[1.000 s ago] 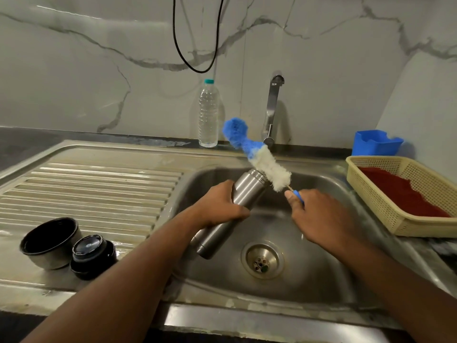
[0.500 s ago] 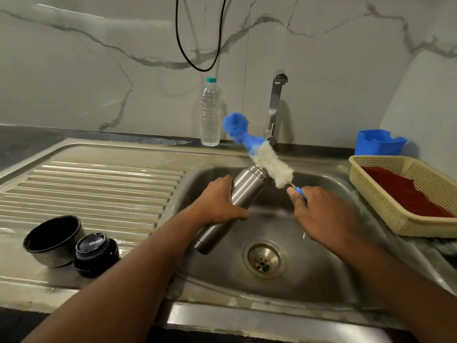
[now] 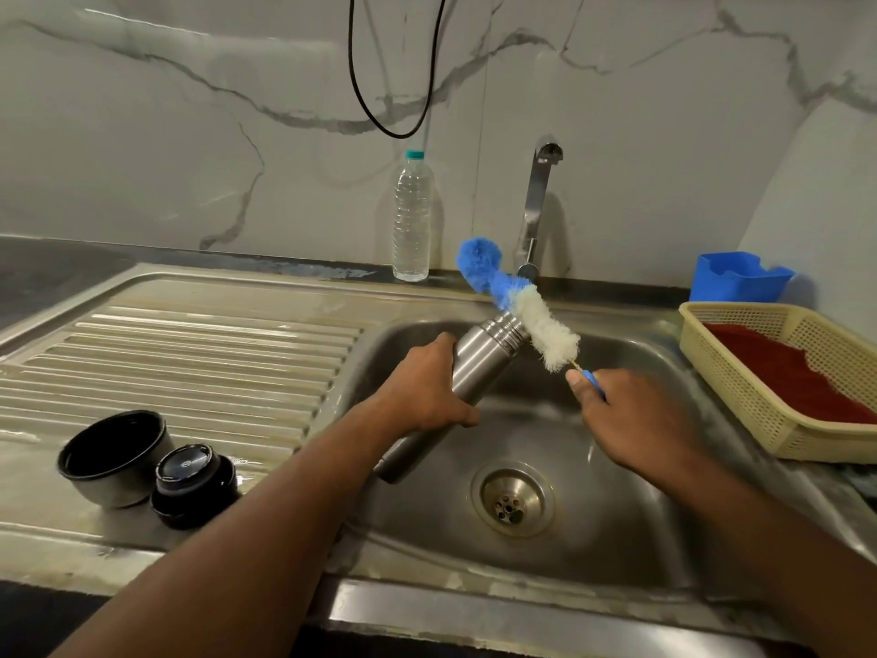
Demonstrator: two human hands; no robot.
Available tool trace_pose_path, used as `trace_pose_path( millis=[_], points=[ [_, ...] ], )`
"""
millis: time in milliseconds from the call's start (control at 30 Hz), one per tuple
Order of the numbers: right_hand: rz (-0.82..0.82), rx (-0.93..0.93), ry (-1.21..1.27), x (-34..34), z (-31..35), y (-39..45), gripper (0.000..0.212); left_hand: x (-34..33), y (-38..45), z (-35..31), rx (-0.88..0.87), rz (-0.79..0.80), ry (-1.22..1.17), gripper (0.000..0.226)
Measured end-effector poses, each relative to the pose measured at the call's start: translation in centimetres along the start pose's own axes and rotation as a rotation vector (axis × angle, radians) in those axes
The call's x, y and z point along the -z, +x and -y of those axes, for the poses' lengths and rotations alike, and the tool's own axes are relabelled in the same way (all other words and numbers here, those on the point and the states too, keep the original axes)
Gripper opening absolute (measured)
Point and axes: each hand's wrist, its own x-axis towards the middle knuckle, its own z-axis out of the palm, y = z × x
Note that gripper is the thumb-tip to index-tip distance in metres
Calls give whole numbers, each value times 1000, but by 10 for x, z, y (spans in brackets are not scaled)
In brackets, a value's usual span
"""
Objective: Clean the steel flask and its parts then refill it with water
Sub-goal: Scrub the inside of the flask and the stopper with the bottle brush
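Head view, the only one supplied: a stainless-steel sink unit (image 3: 712, 553) is set into a dark countertop (image 3: 42, 263), with a ribbed steel draining board (image 3: 190, 363) to the left of a single basin showing a round steel drain strainer (image 3: 511, 497) at its floor. The basin and board carry dull streaks and whitish residue; wet patches show near the front edge of the board. Behind runs a white marble-patterned wall with grey veining (image 3: 190, 135), and a black cable loop (image 3: 394, 102) hangs down it. A slim chrome tap (image 3: 538, 201) rises at the back of the basin, and a clear plastic water bottle with a teal cap (image 3: 412, 220) stands upright to its left against the wall. The left hand (image 3: 427, 396) is wrapped around the middle of the cylindrical brushed-steel flask (image 3: 479, 363), which is held tilted over the basin, open mouth up and to the right. The right hand (image 3: 631, 415) grips the blue handle of a long bottle brush with white and blue bristles (image 3: 531, 315); the white bristles lie against the flask's mouth, outside it. On the draining board, front left, a steel cup with a dark interior (image 3: 114, 458) sits touching a black round stopper lid (image 3: 194, 486). To the right of the basin stands a cream perforated plastic basket holding a red cloth (image 3: 788, 387), with a blue plastic container (image 3: 738, 277) behind it.
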Motion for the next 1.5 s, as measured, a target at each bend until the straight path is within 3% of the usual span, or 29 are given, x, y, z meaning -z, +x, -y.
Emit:
trace_pose_path(
  millis=[400, 600, 900, 1300, 1500],
  points=[
    [-89, -17, 38, 6, 8, -4, 54, 3, 3, -1, 80, 24, -216, 65],
    [-101, 36, 29, 4, 17, -11, 55, 1, 2, -1, 58, 29, -155, 60],
    [-57, 81, -103, 7, 21, -14, 50, -1, -3, -3, -74, 54, -75, 71],
    [-35, 73, -112, 4, 18, -14, 52, -1, -3, -2, -109, 13, -19, 82],
    [-59, 59, -32, 2, 11, -7, 52, 2, -4, -8, -61, 10, -158, 75]
  ],
)
